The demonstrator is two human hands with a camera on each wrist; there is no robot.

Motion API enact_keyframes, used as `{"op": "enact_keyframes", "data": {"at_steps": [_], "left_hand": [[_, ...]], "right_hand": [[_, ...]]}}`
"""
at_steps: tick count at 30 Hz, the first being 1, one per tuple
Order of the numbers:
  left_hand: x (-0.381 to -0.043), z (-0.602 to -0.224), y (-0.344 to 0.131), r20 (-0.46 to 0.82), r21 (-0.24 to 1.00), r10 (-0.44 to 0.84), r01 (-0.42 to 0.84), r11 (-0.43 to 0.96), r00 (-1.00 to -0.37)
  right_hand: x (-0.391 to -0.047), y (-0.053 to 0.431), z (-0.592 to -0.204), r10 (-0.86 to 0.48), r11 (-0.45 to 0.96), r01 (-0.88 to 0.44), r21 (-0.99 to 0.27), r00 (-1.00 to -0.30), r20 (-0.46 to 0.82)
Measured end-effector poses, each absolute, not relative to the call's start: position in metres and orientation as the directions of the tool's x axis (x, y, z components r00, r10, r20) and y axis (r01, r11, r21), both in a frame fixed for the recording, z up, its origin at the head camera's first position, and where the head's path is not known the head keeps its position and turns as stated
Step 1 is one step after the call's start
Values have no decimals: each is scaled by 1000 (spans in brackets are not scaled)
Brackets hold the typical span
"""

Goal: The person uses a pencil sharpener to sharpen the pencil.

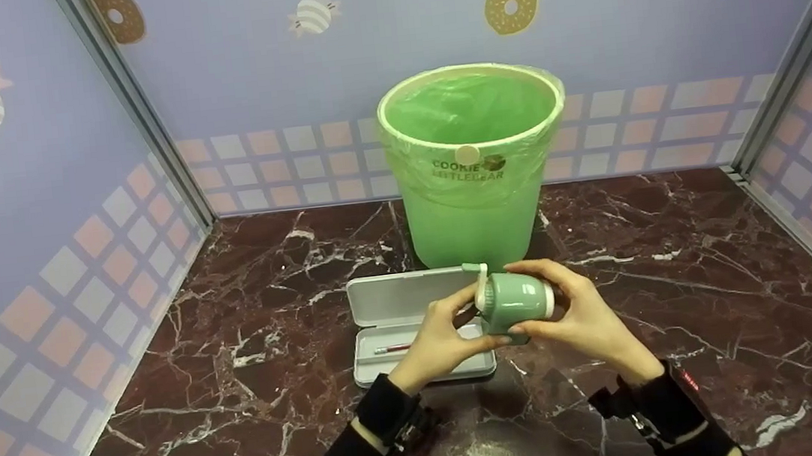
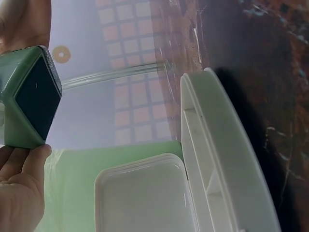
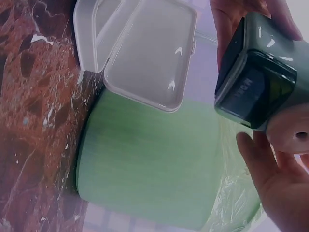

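Both hands hold a green hand-crank pencil sharpener (image 1: 519, 298) above the table, tilted on its side. My left hand (image 1: 437, 342) grips its crank end, where a white crank arm (image 1: 483, 284) sticks up. My right hand (image 1: 584, 311) holds the opposite end with the white ring, thumb below and fingers over the top. In the right wrist view the dark see-through shavings drawer (image 3: 248, 92) and a round face with a pencil hole (image 3: 301, 136) show. Behind the left hand, an open white pencil case (image 1: 402, 300) lies on the table, with a pencil (image 1: 392, 349) in its tray.
A green bin (image 1: 473, 221) with a clear liner stands behind the pencil case. The marble-patterned table (image 1: 281, 407) is enclosed by patterned panels at the back and both sides, with metal corner posts (image 1: 144, 104).
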State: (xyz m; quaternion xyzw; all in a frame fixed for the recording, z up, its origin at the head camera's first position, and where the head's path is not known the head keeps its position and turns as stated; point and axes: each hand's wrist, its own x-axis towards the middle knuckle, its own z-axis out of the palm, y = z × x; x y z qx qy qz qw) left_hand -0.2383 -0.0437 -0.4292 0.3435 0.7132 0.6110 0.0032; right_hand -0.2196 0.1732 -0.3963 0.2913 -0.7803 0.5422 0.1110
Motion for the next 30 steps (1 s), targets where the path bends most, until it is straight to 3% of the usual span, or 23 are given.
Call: {"op": "enact_keyframes", "data": {"at_steps": [6, 13, 21, 30], "left_hand": [[-240, -431, -43, 401, 867, 497, 494, 65, -769], [-236, -420, -49, 312, 791, 480, 505, 347, -820], [-240, -400, -65, 469, 582, 417, 628, 517, -778], [-244, -400, -89, 517, 459, 337, 588, 666, -786]], "right_hand": [[-220, 174, -397, -341, 292, -601, -744, -792, 506], [-224, 181, -398, -335, 344, -561, -753, -822, 460], [-234, 206, -404, -287, 417, -463, -782, -884, 370], [-245, 217, -431, -273, 465, -414, -783, -908, 318]]}}
